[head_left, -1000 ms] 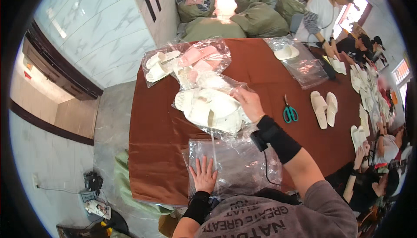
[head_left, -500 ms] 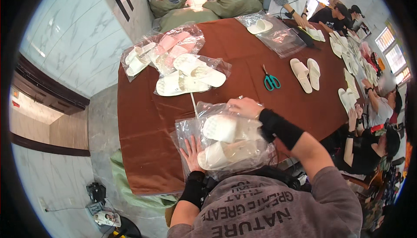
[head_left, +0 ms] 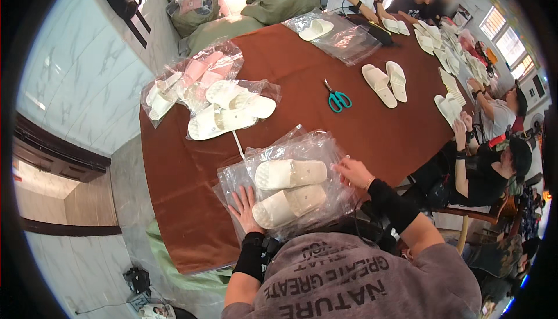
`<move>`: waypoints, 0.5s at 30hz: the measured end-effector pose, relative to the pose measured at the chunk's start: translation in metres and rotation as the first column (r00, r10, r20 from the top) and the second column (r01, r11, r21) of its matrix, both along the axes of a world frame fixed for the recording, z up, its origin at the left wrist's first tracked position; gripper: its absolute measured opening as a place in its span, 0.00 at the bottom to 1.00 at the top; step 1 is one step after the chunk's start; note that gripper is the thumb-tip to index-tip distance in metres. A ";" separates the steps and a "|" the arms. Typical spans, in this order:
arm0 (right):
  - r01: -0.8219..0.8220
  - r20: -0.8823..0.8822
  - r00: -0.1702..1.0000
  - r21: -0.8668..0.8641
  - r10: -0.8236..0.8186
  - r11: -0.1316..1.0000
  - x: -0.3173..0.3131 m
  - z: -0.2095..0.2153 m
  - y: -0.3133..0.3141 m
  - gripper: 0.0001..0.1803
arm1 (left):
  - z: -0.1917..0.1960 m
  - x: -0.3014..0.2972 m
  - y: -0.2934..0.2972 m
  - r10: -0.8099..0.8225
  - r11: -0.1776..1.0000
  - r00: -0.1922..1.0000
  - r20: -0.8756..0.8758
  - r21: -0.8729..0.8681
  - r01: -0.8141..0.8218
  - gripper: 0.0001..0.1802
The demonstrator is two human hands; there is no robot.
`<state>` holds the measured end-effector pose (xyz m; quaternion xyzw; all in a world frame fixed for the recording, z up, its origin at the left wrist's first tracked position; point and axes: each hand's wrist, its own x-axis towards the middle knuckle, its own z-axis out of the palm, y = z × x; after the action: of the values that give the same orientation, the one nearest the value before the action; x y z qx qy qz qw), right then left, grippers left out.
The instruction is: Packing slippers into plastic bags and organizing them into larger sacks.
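Note:
In front of me a pair of cream slippers (head_left: 290, 175) lies side by side in a clear plastic bag (head_left: 334, 144). More clear bags (head_left: 228, 178) are spread flat beneath it. My left hand (head_left: 248, 211) lies open on the plastic by the left-hand slipper ends, fingers spread. My right hand (head_left: 354, 173) is at the bag's right edge, its bent fingers closed on the film. Beyond the bag are scissors with teal handles (head_left: 339, 100) and a loose pair of cream slippers (head_left: 381, 85).
Bagged white slippers (head_left: 218, 118) and pink slippers (head_left: 203, 69) are piled at the table's far left. A slipper (head_left: 317, 29) rests on plastic at the far edge. Co-workers sit along the right side of the brown-covered table (head_left: 186, 202). Green sacks (head_left: 285, 2) stand behind it.
My right hand has moved from the bag's far edge to its right edge, and the slippers show more plainly. My left hand stays on the plastic. The view has shifted.

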<state>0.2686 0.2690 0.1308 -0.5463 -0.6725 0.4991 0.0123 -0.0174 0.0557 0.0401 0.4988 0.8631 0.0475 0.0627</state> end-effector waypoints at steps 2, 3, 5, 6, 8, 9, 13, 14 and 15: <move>-0.210 0.092 0.976 0.166 0.197 0.964 0.003 -0.016 -0.010 0.20 | -0.003 -0.001 0.003 -0.009 1.000 1.000 -0.020 0.007 0.009 0.43; -0.417 0.223 0.905 0.296 0.362 0.860 0.004 -0.019 -0.016 0.20 | -0.006 -0.002 0.006 -0.017 1.000 0.999 -0.033 0.009 0.017 0.43; -0.627 0.482 0.734 0.210 0.479 0.750 0.000 -0.017 -0.026 0.17 | -0.003 -0.003 0.001 -0.023 1.000 1.000 -0.018 -0.017 0.023 0.43; -0.719 0.555 0.657 0.258 0.510 0.645 -0.001 -0.013 -0.030 0.11 | 0.000 -0.003 -0.001 -0.015 0.998 1.000 0.000 -0.055 0.015 0.43; -0.750 0.682 0.611 0.338 0.402 0.568 0.018 -0.053 -0.033 0.06 | 0.005 0.000 -0.002 -0.058 0.994 0.998 -0.016 -0.098 0.056 0.44; -0.720 0.632 0.645 0.316 0.429 0.618 0.010 -0.044 -0.036 0.08 | -0.006 -0.006 -0.013 -0.045 0.994 0.998 -0.035 -0.099 0.041 0.44; -0.236 0.062 0.971 0.137 0.230 0.962 -0.005 -0.032 -0.036 0.24 | 0.020 0.010 -0.006 -0.044 0.995 0.999 -0.018 -0.094 0.042 0.40; -0.217 0.053 0.976 0.161 0.211 0.963 -0.006 -0.022 -0.038 0.24 | 0.027 0.011 -0.008 -0.012 0.991 1.000 0.004 -0.130 0.013 0.40; -0.297 0.125 0.953 0.188 0.277 0.936 -0.008 -0.018 -0.042 0.23 | 0.030 0.011 -0.006 0.022 0.986 0.999 0.024 -0.167 -0.018 0.41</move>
<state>0.2605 0.2268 0.1126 -0.4616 -0.7927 0.3965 -0.0370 -0.0066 0.0496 0.0697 0.4824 0.8682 -0.0176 0.1148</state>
